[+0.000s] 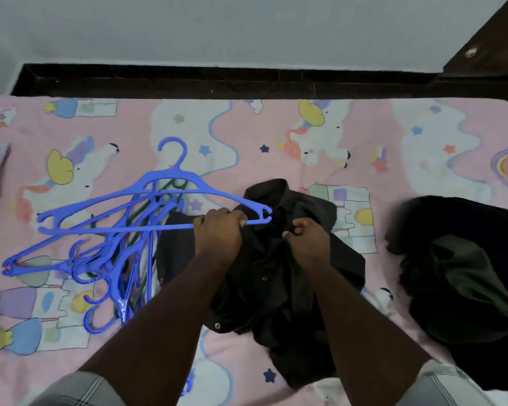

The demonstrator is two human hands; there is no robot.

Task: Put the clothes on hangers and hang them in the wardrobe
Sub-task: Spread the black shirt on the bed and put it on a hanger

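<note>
Your left hand [217,230] grips the hanger [147,200] by its bar, its right tip at the shirt [276,273] mid-bed, while your right hand [307,237] pinches the placket open to admit it.

Blue hanger [147,200] tip hidden in black shirt [276,273], dark clothes pile [464,276] cut by right edge

Single head-worn wide-angle view, looking forward and steeply down onto a bed [393,136] at close range. Both forearms enter from 6 o'clock. Wall [217,27] and dark bed frame [217,80] cross at 12 o'clock. No second view.
</note>
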